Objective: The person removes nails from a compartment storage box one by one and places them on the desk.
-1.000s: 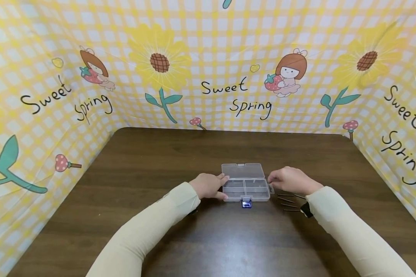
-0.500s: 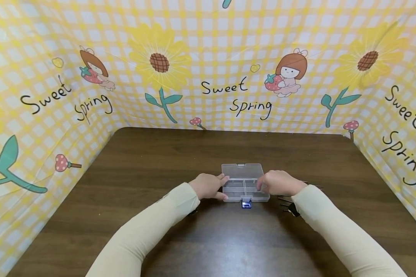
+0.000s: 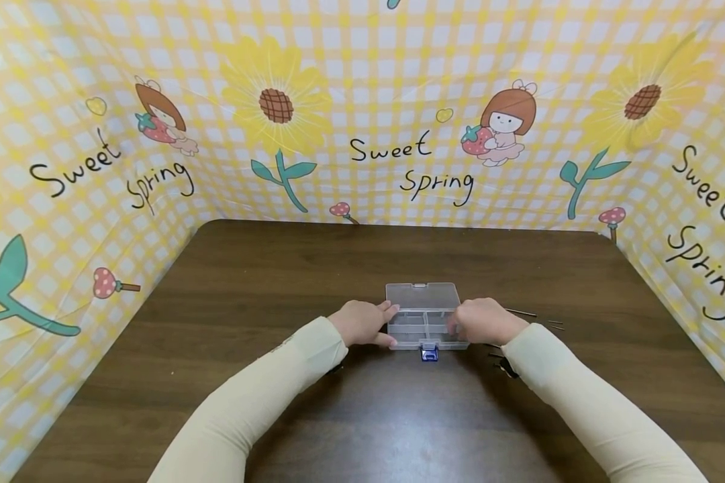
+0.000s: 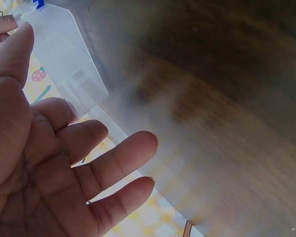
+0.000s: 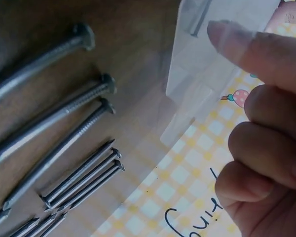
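A clear plastic compartment box sits on the table, its lid folded back and a blue latch at the front. My left hand rests against the box's left end, thumb at the front corner and fingers toward the back. In the left wrist view its fingers are spread and relaxed. My right hand reaches over the right compartments with its fingertips down inside. In the right wrist view, three fingers curl under and a fingertip lies close to a nail at the box; whether it pinches that nail I cannot tell.
Several loose steel nails of different sizes lie on the table to the right of the box, partly under my right wrist. Two thin ones lie farther right. A yellow checked cloth hangs around the back and sides of the brown table.
My right hand has moved left from the box's right edge to the right compartments, uncovering nails behind the wrist. My left hand and the box stay in place.
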### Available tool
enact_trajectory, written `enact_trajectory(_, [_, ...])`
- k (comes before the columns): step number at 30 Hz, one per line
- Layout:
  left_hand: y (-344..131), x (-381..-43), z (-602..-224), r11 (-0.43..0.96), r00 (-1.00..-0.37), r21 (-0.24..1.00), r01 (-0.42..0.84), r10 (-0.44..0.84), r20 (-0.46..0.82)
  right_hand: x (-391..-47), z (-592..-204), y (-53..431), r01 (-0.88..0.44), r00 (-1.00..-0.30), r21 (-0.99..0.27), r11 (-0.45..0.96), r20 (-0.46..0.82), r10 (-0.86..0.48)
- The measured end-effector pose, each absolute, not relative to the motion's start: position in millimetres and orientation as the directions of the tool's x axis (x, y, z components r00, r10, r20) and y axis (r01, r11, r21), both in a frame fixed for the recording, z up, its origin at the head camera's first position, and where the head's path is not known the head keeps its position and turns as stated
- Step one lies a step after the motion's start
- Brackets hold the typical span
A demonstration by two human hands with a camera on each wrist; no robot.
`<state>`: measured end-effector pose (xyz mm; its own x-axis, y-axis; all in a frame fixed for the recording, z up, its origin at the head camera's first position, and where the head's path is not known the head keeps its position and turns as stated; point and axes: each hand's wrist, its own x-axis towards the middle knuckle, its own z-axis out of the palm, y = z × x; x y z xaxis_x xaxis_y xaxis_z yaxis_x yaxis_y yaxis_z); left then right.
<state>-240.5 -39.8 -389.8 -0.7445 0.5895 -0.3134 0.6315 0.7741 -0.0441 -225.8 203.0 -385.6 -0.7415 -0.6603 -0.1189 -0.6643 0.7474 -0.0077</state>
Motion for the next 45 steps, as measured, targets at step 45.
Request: enact_trajectory(45, [-36.1, -243.2, -388.5, 0.767, -0.739, -0.073, 0.638, 0.583, -0.339, -217.5, -377.7, 195.6, -0.573, -0.82, 0.148, 0.806, -0.101, -0.564])
